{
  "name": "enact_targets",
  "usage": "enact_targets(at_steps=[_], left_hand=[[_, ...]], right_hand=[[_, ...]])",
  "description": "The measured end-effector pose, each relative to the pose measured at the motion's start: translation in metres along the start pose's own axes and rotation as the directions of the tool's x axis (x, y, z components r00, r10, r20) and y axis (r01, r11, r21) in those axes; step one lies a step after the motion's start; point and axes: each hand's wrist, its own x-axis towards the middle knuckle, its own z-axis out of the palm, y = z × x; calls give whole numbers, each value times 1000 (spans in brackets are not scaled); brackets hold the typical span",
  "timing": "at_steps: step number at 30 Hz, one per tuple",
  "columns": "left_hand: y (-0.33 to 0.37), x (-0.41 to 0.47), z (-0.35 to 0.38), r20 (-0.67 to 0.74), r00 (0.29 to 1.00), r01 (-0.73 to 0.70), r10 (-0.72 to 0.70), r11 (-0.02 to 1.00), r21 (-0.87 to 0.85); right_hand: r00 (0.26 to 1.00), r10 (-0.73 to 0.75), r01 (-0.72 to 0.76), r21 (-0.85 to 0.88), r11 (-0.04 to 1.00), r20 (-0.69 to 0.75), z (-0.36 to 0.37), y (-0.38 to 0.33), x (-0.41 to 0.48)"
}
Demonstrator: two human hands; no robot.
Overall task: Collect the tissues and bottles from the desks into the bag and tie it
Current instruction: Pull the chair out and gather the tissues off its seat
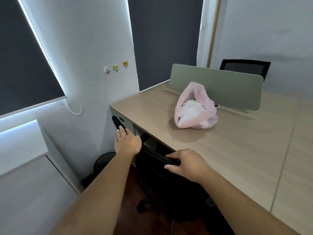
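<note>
Clamping the black office chair (155, 154), right grip (188, 164) curls round its top — left grip (127, 141) rests flat there; pink plastic bag (194, 107) sits beyond both, rightward.

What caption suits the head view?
Left hand rests on black chair, right hand grips it; pink bag of tissues stands on desk.

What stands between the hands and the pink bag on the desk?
Nothing visible. The left hand and right hand are on the chair back; only bare desk lies between them and the bag.
</note>
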Motion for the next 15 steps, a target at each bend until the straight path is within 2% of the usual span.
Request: enact_targets(at_steps=[9,15], left_hand=[[50,53,19,37,999,3,-1,999,-47],[61,81,21,22,1000,16,-16,999,-29]], right_hand=[[998,-64,66,-80,995,23,-13,51,47],[995,-101,102,-61,993,25,-14,65,77]])
